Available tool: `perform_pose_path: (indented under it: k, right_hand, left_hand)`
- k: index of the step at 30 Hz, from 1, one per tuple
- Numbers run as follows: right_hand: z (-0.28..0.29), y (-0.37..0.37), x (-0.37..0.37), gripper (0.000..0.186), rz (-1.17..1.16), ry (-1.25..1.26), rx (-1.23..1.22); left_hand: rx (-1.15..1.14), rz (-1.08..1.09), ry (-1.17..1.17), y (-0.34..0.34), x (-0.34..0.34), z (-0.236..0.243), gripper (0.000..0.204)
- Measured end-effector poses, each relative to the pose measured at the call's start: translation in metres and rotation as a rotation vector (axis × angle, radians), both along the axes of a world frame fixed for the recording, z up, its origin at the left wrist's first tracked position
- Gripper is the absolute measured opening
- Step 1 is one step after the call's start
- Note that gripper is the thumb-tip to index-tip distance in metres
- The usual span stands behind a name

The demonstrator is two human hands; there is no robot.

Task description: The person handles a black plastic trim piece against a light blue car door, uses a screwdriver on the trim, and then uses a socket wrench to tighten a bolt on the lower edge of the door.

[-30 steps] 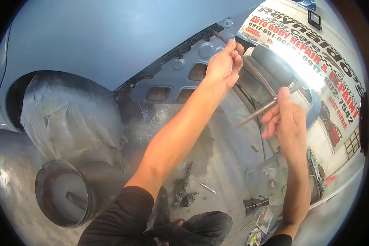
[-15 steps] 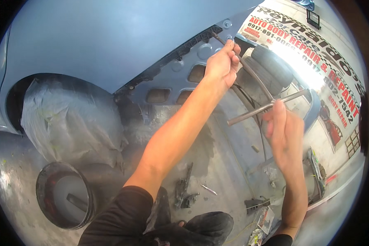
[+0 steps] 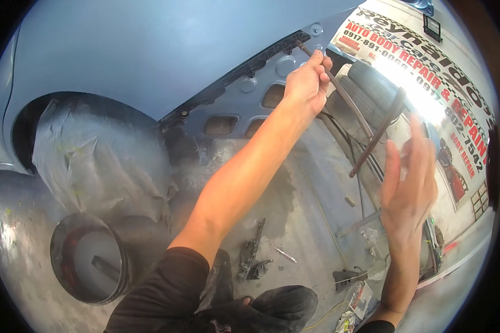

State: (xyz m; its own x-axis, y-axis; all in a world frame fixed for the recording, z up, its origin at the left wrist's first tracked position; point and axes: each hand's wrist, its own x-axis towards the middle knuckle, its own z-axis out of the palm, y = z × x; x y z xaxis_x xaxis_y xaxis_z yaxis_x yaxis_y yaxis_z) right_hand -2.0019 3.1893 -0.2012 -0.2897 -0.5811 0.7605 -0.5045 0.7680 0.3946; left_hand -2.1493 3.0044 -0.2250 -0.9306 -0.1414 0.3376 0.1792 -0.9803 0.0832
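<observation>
A brown metal T-handle wrench slants from the lower edge of a blue-grey car body down to the right. Its far tip meets the body near the end of a black strip. My left hand is wrapped round the shaft close to that tip. The crossbar at the near end stands steeply tilted. Just right of it, apart from the bar, is my right hand, blurred, with fingers spread and nothing seen in them.
A masked wheel is at the left, above a black bucket of greyish liquid with an object in it. Black plastic parts and a thin pen-like item lie on the floor. Tires and a printed banner stand beyond.
The wrench's crossbar has turned from nearly level to steep. My right hand has come off it, moving right and spreading its fingers. My left hand keeps its hold on the shaft.
</observation>
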Motion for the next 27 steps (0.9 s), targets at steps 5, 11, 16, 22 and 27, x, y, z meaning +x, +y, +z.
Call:
perform_pose_path:
  k: [5,11,16,22,27]
  right_hand:
    - [0.013,-0.011,0.002,0.032,-0.064,0.635,0.525]
    - [0.012,-0.015,-0.001,0.032,-0.073,0.68,0.536]
    - [0.012,-0.024,0.006,0.044,-0.141,0.737,0.512]
    - [0.01,-0.023,-0.001,0.018,-0.055,0.17,0.316]
    - [0.013,-0.024,-0.003,0.043,0.148,-0.533,-0.259]
  left_hand:
    - [-0.014,0.02,0.034,-0.003,-0.001,0.0,0.015]
    - [0.043,0.01,0.051,-0.004,-0.002,0.002,0.019]
    - [0.068,-0.029,0.062,-0.005,-0.004,0.004,0.019]
    - [0.055,-0.041,0.079,-0.006,-0.011,-0.002,0.018]
    - [0.05,0.002,0.071,-0.005,-0.015,0.0,0.018]
